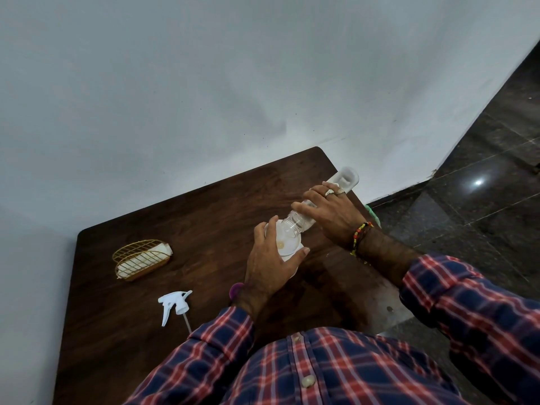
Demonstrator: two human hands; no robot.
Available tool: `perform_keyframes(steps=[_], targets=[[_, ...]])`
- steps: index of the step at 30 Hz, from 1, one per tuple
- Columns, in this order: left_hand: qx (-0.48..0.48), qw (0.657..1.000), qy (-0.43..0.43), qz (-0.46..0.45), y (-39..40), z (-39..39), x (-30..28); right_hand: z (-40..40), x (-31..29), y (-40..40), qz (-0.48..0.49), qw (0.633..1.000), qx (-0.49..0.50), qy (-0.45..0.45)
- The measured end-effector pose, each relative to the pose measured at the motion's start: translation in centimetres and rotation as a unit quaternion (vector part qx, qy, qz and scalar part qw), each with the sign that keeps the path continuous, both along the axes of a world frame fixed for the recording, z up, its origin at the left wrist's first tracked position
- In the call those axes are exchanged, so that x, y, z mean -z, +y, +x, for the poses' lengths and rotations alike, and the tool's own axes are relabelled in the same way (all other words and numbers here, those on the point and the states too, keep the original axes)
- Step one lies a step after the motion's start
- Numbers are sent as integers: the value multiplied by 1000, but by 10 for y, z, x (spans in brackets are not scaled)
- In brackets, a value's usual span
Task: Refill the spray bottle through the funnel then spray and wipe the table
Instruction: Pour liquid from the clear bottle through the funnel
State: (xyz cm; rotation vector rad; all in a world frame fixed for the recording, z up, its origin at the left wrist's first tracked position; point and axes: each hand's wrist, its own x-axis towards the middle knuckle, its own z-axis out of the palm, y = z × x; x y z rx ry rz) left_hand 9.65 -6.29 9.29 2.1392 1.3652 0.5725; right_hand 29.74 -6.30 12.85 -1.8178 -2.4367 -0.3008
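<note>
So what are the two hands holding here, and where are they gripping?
Right hand grips the tipped clear bottle around its body; left hand steadies the white funnel by its rim.

A clear bottle [304, 217] is tipped neck-down into a white funnel [287, 248] near the right side of the dark wooden table [204, 214]. The white spray head [174, 306] lies detached on its side, tube pointing toward the near edge, well left of the funnel
</note>
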Motion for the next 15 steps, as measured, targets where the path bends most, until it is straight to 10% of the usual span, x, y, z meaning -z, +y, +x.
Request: perform_keyframes(steps=[15], targets=[[1,1000,3,-1,1,0,0,0,1,0,-9,1000,5,1]])
